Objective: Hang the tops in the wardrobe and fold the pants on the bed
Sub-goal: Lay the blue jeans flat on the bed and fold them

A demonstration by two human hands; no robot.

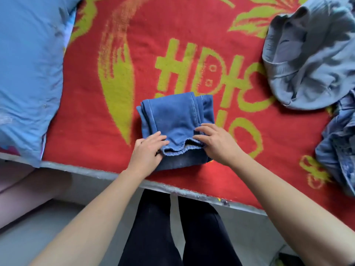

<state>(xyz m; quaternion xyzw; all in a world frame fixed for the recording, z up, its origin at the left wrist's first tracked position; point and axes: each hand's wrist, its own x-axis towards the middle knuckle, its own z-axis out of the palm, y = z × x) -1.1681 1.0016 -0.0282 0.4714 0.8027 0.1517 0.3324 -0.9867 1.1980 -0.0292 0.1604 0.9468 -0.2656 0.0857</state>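
Folded blue denim pants point(176, 116): compact, near-square bundle, lying flat on the red woven blanket with yellow-green pattern point(96, 121), close to the near grey edge of the bed point(92, 170). The top layer's gathered hem runs left-right along the near side. A darker lower layer sticks out past it toward the person.

Left hand point(148, 150): at the near-left corner, fingers lying fairly straight on the top layer. Thumb is hidden, so can't tell if it pinches the edge or just presses.

Right hand point(217, 143): at the near-right corner, fingers spread and flat on the denim, holding nothing.

Key relation: the hem spans between the two hands, and the rest of the bundle lies straight ahead of both, away from the body. Both hands look equally near. Judgement: the fold looks nearly done, with flattening or one last tuck left.

Around it:
- crumpled grey-blue garment point(311, 54), far right, well apart
- blue patterned garment point(338, 150) at the right edge, not folded
- pale blue pillow point(28, 73) on the left
- person's black-trousered legs point(201, 237) below the bed edge
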